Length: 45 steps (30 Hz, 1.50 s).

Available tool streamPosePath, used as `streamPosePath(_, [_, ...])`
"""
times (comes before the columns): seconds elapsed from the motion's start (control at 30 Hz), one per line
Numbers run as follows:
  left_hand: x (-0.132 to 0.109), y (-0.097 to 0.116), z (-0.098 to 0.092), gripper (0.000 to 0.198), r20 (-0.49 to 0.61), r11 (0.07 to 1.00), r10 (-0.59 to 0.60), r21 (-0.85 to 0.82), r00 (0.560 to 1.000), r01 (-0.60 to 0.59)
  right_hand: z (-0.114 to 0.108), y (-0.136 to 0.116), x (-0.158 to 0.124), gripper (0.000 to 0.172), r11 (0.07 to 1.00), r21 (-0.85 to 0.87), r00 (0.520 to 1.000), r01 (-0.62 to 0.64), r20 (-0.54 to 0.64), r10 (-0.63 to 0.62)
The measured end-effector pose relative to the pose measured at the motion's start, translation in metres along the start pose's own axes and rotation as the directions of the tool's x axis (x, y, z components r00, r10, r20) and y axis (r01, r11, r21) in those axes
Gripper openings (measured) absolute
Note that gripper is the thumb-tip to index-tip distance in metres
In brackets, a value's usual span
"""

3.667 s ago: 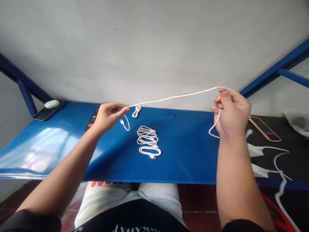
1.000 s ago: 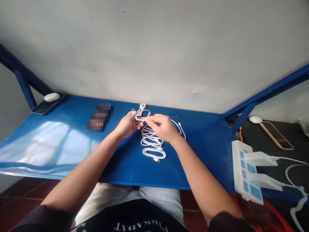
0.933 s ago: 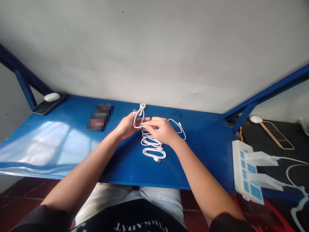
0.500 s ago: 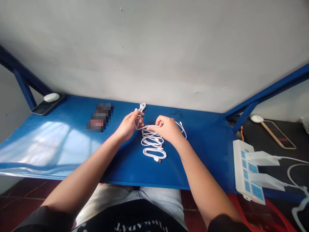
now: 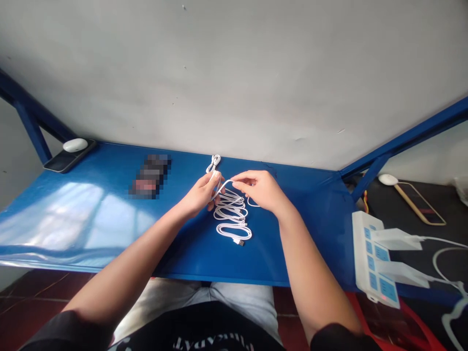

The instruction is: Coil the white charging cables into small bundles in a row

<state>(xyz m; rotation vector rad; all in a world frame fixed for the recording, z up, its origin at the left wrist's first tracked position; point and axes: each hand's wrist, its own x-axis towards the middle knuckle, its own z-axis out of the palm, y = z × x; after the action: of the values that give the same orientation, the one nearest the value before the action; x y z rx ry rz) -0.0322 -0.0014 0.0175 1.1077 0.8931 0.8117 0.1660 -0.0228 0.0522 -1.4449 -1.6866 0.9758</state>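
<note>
Both my hands meet over the middle of the blue table (image 5: 91, 214). My left hand (image 5: 202, 194) is closed on a bunched white cable (image 5: 224, 185), pinching its loops between thumb and fingers. My right hand (image 5: 261, 190) pinches the same cable a little to the right; a short slack loop hangs below it. Just under the hands lies a second white cable coil (image 5: 231, 219) flat on the table, its USB plug pointing toward me. A small tied white cable (image 5: 213, 162) lies behind my left hand near the wall.
A blurred dark device (image 5: 149, 176) lies left of centre. A phone with a white puck on it (image 5: 70, 152) sits at the far left corner. On the right, a white power strip (image 5: 373, 258) holds two chargers; another phone (image 5: 417, 203) lies beyond it.
The cable, stretched wide between my raised hands seconds ago, is now gathered into loops. Over the last second both hands stayed close together, and my right hand lifted slightly, pulling a strand up.
</note>
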Motion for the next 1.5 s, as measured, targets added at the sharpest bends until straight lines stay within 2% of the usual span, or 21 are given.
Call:
streamPosePath(0.1, [-0.002, -0.003, 0.007, 0.049, 0.009, 0.996, 0.072, -0.046, 0.997, -0.071, 0.021, -0.007, 0.004, 0.017, 1.0, 0.003, 0.979, 0.025, -0.203, -0.024])
streamPosePath(0.23, [-0.004, -0.004, 0.011, 0.044, -0.005, 0.985, 0.141, -0.101, 0.99, -0.141, 0.04, -0.011, 0.003, 0.014, 0.999, -0.007, 0.96, 0.049, -0.275, -0.049])
streamPosePath(0.37, [-0.004, -0.002, 0.007, 0.039, -0.075, 0.978, 0.153, -0.135, 0.985, -0.162, 0.045, -0.004, 0.002, 0.016, 1.0, -0.014, 0.941, 0.024, -0.336, -0.027])
streamPosePath(0.43, [-0.004, -0.001, 0.003, 0.043, -0.052, 0.982, 0.114, -0.146, 0.992, -0.12, 0.045, 0.001, 0.003, 0.024, 1.0, 0.021, 0.949, 0.001, -0.315, 0.005])
streamPosePath(0.53, [-0.004, -0.001, -0.003, 0.037, 0.036, 0.993, 0.04, -0.109, 0.999, -0.036, 0.04, 0.01, 0.004, 0.034, 0.994, 0.106, 0.958, -0.026, -0.28, 0.055])
streamPosePath(0.63, [-0.003, -0.004, -0.006, 0.04, 0.062, 0.998, 0.05, -0.032, 0.997, -0.048, 0.031, 0.015, 0.005, 0.037, 0.972, 0.229, 0.963, -0.057, -0.244, 0.113])
streamPosePath(0.73, [-0.002, -0.006, -0.005, 0.038, 0.056, 0.996, 0.077, -0.059, 0.995, -0.073, 0.02, 0.019, 0.003, 0.036, 0.959, 0.278, 0.971, -0.059, -0.209, 0.12])
streamPosePath(0.83, [0.0, -0.005, -0.004, 0.038, 0.047, 0.981, 0.077, -0.18, 0.996, -0.067, 0.013, 0.023, -0.001, 0.032, 0.991, 0.113, 0.971, -0.076, -0.216, 0.1])
streamPosePath(0.93, [0.002, -0.003, -0.006, 0.034, -0.04, 0.954, 0.095, -0.282, 0.995, -0.102, 0.012, 0.024, -0.005, 0.025, 0.992, -0.09, 0.97, -0.083, -0.236, 0.06])
streamPosePath(1.03, [0.005, -0.002, -0.009, 0.03, -0.168, 0.932, 0.116, -0.323, 0.979, -0.166, 0.017, 0.023, -0.006, 0.019, 0.989, -0.143, 0.975, -0.031, -0.224, -0.002])
streamPosePath(1.13, [0.006, 0.0, -0.01, 0.03, -0.263, 0.92, 0.134, -0.325, 0.955, -0.219, 0.025, 0.021, -0.007, 0.017, 0.984, -0.157, 0.964, 0.079, -0.241, -0.116])
streamPosePath(1.23, [0.005, 0.002, -0.008, 0.029, -0.214, 0.899, 0.181, -0.359, 0.96, -0.25, 0.032, 0.019, -0.007, 0.018, 0.954, -0.246, 0.935, 0.172, -0.265, -0.237])
streamPosePath(1.3, [0.004, 0.002, -0.006, 0.028, -0.171, 0.885, 0.218, -0.38, 0.961, -0.269, 0.036, 0.018, -0.007, 0.019, 0.93, -0.312, 0.932, 0.194, -0.237, -0.274])
streamPosePath(1.4, [0.003, 0.0, 0.0, 0.03, -0.21, 0.864, 0.255, -0.388, 0.944, -0.32, 0.041, 0.015, -0.009, 0.032, 0.904, -0.382, 0.954, 0.19, -0.147, -0.262])
streamPosePath(1.5, [0.002, 0.001, 0.004, 0.029, -0.267, 0.85, 0.229, -0.414, 0.936, -0.326, 0.046, 0.009, -0.012, 0.037, 0.908, -0.385, 0.979, 0.164, -0.047, -0.197])
